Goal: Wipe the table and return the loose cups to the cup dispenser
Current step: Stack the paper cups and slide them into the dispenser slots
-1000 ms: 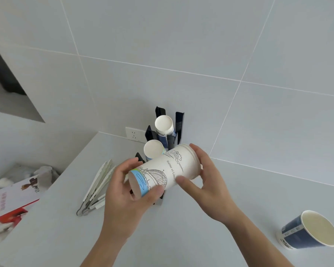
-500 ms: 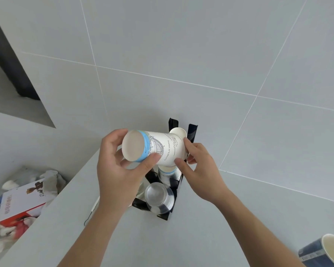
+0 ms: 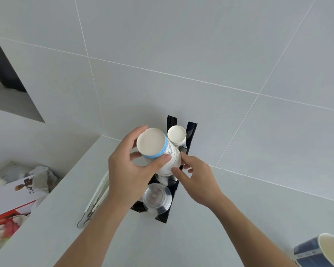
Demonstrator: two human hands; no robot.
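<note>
A white paper cup (image 3: pixel 158 149) with a light blue band and line drawings is upside down, its base facing me, over the middle slot of the black cup dispenser (image 3: pixel 190 132). My left hand (image 3: pixel 129 170) grips the cup near its base. The fingers of my right hand (image 3: pixel 193 176) touch the cup's lower rim. An upside-down stack of white cups (image 3: pixel 176 135) sits in the dispenser's back slot. Clear plastic cups (image 3: pixel 156 197) fill the front slot. A blue paper cup (image 3: pixel 320 251) lies on its side at the bottom right of the grey table (image 3: pixel 210 237).
White tongs (image 3: pixel 96 199) lie left of the dispenser, partly under my left arm. Below the table's left edge is a bin with crumpled paper and a red-and-white box (image 3: pixel 10 201). The tiled wall stands right behind the dispenser.
The white cup has turned from lying sideways to base up and moved down over the dispenser's middle slot. My view has shifted closer and more from above.
</note>
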